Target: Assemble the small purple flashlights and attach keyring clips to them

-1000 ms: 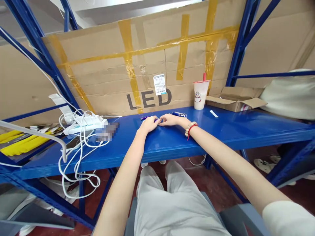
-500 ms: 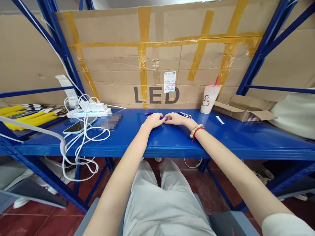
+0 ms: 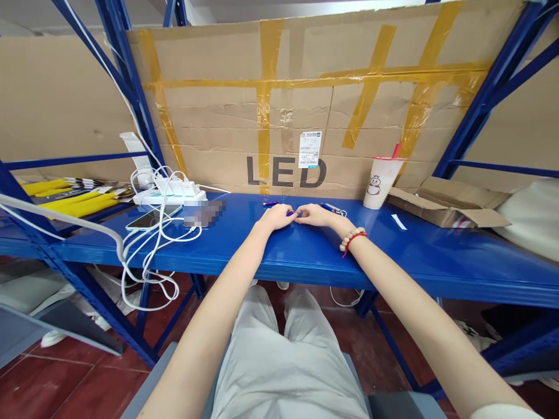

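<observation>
My left hand (image 3: 278, 217) and my right hand (image 3: 313, 215) meet fingertip to fingertip just above the blue table. Between their closed fingers shows a small piece of a purple-blue pen (image 3: 290, 213); most of it is hidden by the fingers. Behind my left hand another short purple pen piece (image 3: 271, 203) lies on the table. Beyond my right hand lie blue pens (image 3: 333, 209), partly covered by that hand, with a pale loop at their right end.
A white cup (image 3: 382, 181) with a red straw stands right, beside an open cardboard box (image 3: 445, 203) and a white paper strip (image 3: 399, 222). At left lie a phone (image 3: 151, 217), a power strip (image 3: 170, 196) and tangled white cables. A cardboard wall (image 3: 209, 128) closes the back.
The camera view has shifted, so the surroundings sit farther right. Both hands stay together around the pen, of which less shows now between the fingers.
</observation>
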